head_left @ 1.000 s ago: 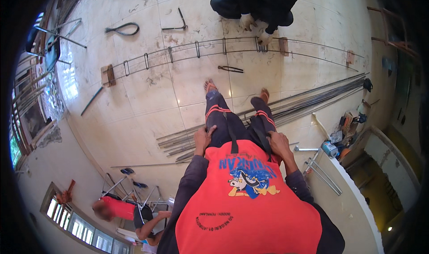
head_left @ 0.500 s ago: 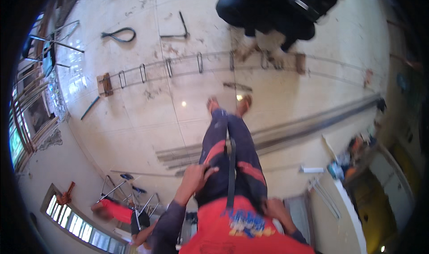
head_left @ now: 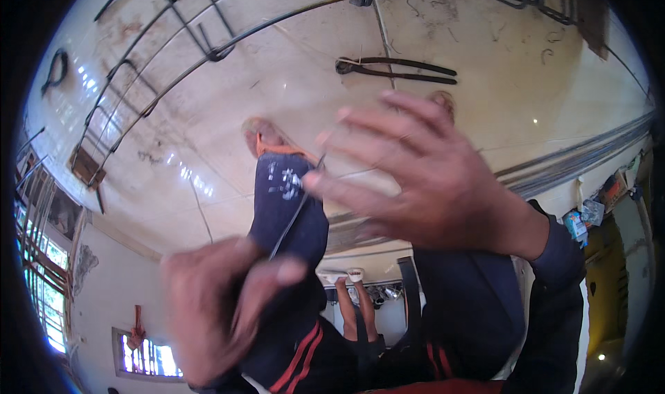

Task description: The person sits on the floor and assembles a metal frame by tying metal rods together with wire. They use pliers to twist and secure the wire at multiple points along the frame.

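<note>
While the left hand (head_left: 222,304) pinches it, the wire (head_left: 294,210) slants up-right.

Two hands — left hand (head_left: 215,311), right hand (head_left: 422,186) — one thin wire (head_left: 294,210), one pincers (head_left: 395,68), two feet

Trousers (head_left: 287,214) are showing navy with white paint specks, plus red stripes lower down. Just above them an orange sandal strap (head_left: 273,148) is peeking out. Floor (head_left: 277,75) is looking glossy cream, with black pincers (head_left: 395,68) lying farther up.
</note>
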Available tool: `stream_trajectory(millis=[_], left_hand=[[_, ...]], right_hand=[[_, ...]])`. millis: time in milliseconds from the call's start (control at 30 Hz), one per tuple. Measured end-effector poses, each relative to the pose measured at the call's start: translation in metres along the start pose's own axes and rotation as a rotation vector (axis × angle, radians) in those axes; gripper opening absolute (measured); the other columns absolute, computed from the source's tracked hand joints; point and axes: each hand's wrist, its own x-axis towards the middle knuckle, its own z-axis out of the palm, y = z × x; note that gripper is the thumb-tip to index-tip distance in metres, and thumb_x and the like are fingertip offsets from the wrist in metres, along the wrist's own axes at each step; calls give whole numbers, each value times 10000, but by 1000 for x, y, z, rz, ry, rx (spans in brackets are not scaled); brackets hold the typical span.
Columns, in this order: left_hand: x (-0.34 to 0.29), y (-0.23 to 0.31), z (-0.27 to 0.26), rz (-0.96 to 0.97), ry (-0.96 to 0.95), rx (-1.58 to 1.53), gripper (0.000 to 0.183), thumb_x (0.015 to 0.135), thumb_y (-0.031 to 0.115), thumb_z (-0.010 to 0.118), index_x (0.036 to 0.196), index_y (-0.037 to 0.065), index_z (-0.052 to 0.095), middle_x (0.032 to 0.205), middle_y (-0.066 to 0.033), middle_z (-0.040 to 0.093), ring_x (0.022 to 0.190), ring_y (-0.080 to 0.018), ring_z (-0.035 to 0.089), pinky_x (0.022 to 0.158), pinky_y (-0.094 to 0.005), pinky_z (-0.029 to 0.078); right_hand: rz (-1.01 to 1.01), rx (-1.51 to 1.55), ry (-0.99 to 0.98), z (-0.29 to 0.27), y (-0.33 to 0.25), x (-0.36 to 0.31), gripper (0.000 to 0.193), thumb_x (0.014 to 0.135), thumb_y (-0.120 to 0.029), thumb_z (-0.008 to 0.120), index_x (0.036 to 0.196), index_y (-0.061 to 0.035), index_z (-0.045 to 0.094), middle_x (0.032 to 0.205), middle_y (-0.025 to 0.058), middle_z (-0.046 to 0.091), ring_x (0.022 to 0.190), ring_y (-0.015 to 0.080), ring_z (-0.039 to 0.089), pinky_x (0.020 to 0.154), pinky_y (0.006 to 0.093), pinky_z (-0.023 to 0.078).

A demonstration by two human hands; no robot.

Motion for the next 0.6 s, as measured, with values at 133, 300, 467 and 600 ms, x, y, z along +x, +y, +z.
stream_trajectory(millis=[133,300,467,600], left_hand=[[28,-23,-1,226,-179,-7,303,835,265,673,698,3,607,558,-117,550,491,-240,565,479,-347,423],[41,-8,-20,100,-528,-122,262,836,236,663,705,14,614,560,-134,541,513,-281,531,522,-355,414],[44,-10,-14,313,-336,-173,310,949,298,528,861,30,657,547,-52,532,507,-142,546,504,-282,418],[50,11,-9,362,-354,-278,350,997,314,471,936,4,621,591,-15,543,553,-73,525,519,-247,407]], right_hand=[[-16,133,-26,59,48,-23,263,812,-188,595,1062,-111,611,975,74,596,907,224,608,859,423,475],[64,594,-230,64,75,-49,220,894,-239,560,998,-47,584,869,141,603,814,322,611,717,441,484],[37,149,-294,29,96,-49,252,921,-262,541,1048,-52,598,820,194,609,801,375,606,703,469,475],[182,-59,149,14,103,-67,195,874,-251,590,961,-89,655,814,167,612,798,349,598,720,446,459]])
